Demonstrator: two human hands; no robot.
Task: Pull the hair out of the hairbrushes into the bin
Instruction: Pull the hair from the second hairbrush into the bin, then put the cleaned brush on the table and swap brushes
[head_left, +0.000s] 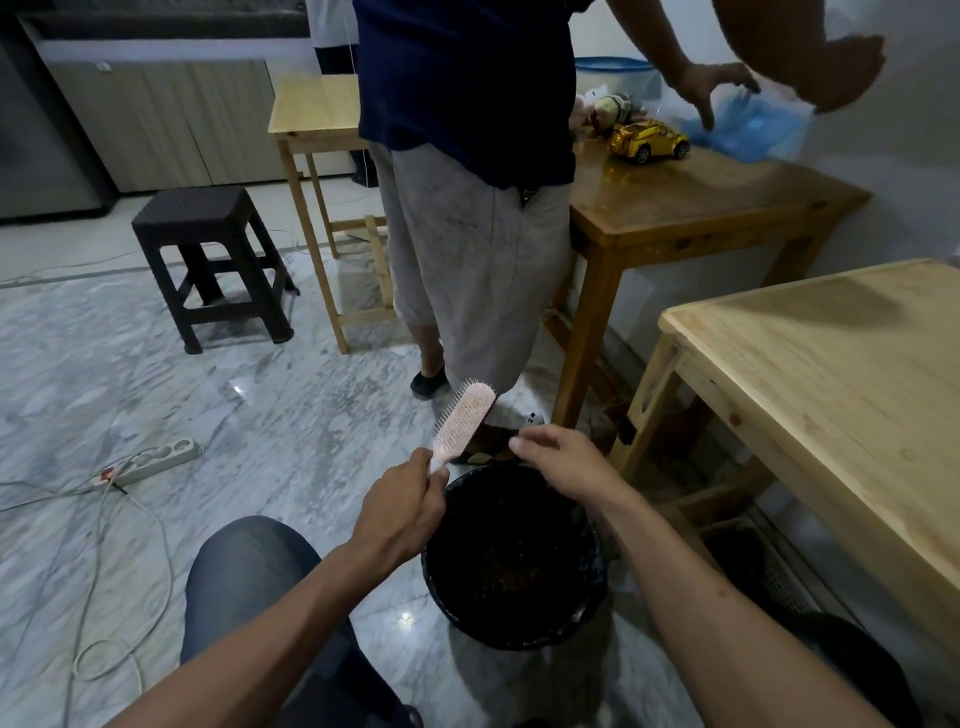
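My left hand (402, 506) grips the handle of a pale pink hairbrush (464, 420), whose bristled head points up and away over the floor. The brush's bristles look free of hair. My right hand (563, 462) hovers over the far rim of a black bin (511, 556), fingers loosely curled and apart, thumb toward the brush; I see nothing clearly held in it. The bin stands on the marble floor between my knees and holds dark matter inside.
A person in grey trousers (467, 249) stands just beyond the bin beside a brown wooden table (701, 202) with a yellow toy car (649, 140). A light wooden table (831, 374) is at right. A dark stool (208, 260) and a power strip (156, 460) with cables lie at left.
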